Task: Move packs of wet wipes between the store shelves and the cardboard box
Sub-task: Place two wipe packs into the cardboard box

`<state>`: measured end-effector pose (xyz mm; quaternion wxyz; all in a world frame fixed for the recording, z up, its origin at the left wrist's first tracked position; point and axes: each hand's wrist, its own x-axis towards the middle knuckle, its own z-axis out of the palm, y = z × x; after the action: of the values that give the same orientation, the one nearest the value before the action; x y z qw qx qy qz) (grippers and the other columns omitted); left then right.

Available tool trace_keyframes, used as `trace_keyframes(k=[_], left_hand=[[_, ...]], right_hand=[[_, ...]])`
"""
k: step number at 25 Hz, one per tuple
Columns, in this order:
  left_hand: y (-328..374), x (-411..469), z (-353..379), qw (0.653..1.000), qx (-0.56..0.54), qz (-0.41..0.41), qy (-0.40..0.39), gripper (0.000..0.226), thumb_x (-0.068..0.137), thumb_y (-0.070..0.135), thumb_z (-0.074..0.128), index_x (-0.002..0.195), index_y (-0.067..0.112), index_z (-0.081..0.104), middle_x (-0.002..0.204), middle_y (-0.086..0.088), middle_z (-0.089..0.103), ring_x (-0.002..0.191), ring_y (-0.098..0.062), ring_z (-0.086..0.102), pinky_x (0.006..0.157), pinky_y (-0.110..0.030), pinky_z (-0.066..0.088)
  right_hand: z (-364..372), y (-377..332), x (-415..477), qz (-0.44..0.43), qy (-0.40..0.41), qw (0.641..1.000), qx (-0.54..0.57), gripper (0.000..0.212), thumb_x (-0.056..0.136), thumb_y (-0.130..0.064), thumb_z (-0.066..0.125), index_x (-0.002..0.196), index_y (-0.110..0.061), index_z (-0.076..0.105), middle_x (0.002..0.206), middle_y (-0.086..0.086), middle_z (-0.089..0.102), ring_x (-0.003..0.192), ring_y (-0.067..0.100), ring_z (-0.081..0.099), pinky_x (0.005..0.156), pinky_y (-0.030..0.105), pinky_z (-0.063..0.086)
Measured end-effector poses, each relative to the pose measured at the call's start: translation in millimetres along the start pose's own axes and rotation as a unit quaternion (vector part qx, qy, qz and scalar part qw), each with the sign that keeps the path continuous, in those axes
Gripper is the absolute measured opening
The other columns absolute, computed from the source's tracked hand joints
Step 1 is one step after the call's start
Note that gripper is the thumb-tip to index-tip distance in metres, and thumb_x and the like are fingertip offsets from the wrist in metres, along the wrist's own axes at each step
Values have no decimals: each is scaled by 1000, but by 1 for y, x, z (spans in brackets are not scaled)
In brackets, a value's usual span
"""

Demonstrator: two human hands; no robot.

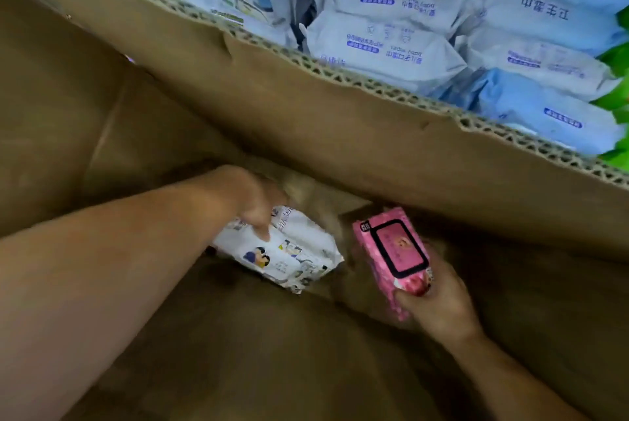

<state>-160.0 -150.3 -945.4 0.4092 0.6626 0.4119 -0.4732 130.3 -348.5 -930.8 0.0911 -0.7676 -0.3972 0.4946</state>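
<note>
Deep inside the cardboard box (340, 121) — left hand (253, 206) grips the white cartoon-print pack (292, 257), right hand (439, 305) grips the pink pack (391, 250). Lift both straight up, clear of the box's torn rim.

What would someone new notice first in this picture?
Two hands reach deep inside a cardboard box: the left hand grips a white cartoon-printed pack at centre, and the right hand holds a pink pack beside it, lower right. Beyond the box's far wall, upper right, pale blue wipe packs lie stacked.
</note>
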Motion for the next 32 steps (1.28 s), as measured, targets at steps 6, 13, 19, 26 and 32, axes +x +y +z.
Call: trace_keyframes(k=[6, 13, 19, 26, 32], left_hand=[[2, 39, 61, 886, 122, -20, 447, 63, 86, 44, 59, 140, 12, 53, 138, -19, 55, 130, -42, 48, 114, -55, 32], [62, 49, 103, 538, -781, -238, 208, 134, 28, 76, 90, 142, 25, 41, 131, -6, 64, 106, -31, 69, 89, -48, 57], [87, 74, 55, 440, -876, -119, 160, 70, 89, 69, 58, 132, 14, 57, 106, -9, 67, 86, -30, 69, 62, -46, 62], [77, 63, 53, 582, -794, -111, 134, 43, 99, 42, 61, 127, 9, 57, 108, -12, 66, 91, -26, 67, 82, -42, 60], [82, -58, 38, 897, -385, -115, 185, 66, 96, 58, 48, 145, 14, 44, 146, -11, 53, 128, -31, 53, 90, -33, 41]], right_hand=[[6, 12, 44, -107, -26, 979, -170, 82, 69, -32, 85, 142, -29, 49, 132, -2, 57, 117, 19, 55, 93, 28, 41], [35, 52, 74, 40, 8, 952, -303, 96, 81, -53, 60, 157, -32, 6, 155, 14, 28, 140, 40, 28, 115, 54, 27], [25, 15, 74, 3, 96, 988, -119, 80, 69, -51, 67, 141, -31, 37, 142, 15, 38, 123, 40, 48, 105, 50, 42], [23, -10, 93, 100, 99, 990, 2, 76, 86, -21, 74, 150, -11, 34, 149, 14, 47, 134, 34, 47, 107, 32, 36], [-18, -57, 12, 70, -11, 990, -125, 56, 91, -37, 63, 142, -23, 45, 134, 8, 58, 122, 30, 56, 95, 32, 45]])
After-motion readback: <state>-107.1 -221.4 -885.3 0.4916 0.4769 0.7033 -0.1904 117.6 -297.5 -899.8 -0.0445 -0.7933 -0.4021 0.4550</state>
